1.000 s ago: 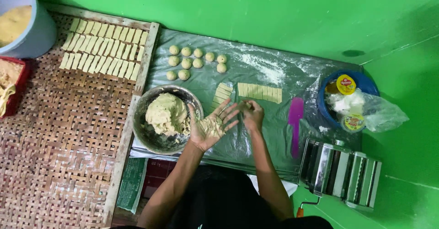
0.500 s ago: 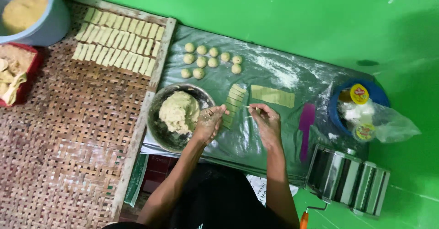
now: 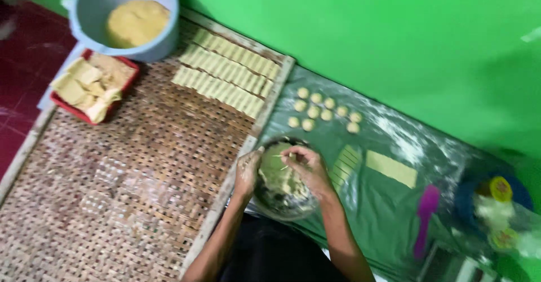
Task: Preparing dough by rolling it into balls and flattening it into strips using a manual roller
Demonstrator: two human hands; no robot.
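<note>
Both hands have shifted from the cut strips on the plastic sheet (image 3: pixel 389 214) to the metal bowl (image 3: pixel 282 189) since the earlier frames: the left hand (image 3: pixel 248 172) rests loosely curled on the bowl's near rim, while the right hand (image 3: pixel 307 169) pinches a thin stick (image 3: pixel 283 157) over the dough (image 3: pixel 282 178) inside. Good practice here, judged from the view, is a steadied bowl and short, shallow strokes. Finished strips (image 3: pixel 225 73) lie in 2 rows on the woven tray (image 3: pixel 112 203).
</note>
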